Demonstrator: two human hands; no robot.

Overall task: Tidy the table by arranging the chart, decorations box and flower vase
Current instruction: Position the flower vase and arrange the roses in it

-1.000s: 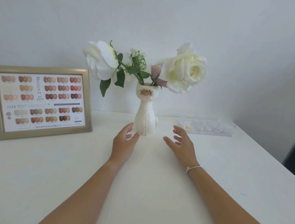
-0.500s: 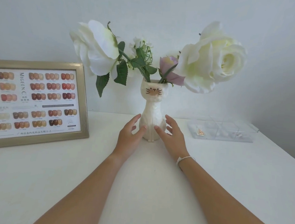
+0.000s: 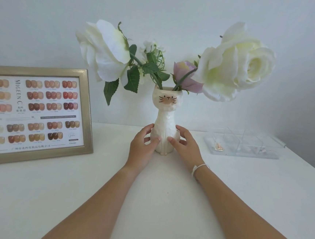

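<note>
While the framed chart (image 3: 33,112) leans upright near the wall at the table's (image 3: 32,194) left end, presumably so its colour swatches face the room, the left hand (image 3: 143,146) and right hand (image 3: 184,146) cup the base of the cat-shaped flower vase (image 3: 165,124) from either side, fingers pressed to it, likely because the heavy blooms make it top-heavy. Standing upright mid-table near the wall, the vase has the clear decorations box (image 3: 244,146) lying flat, well apart on its right.
</note>
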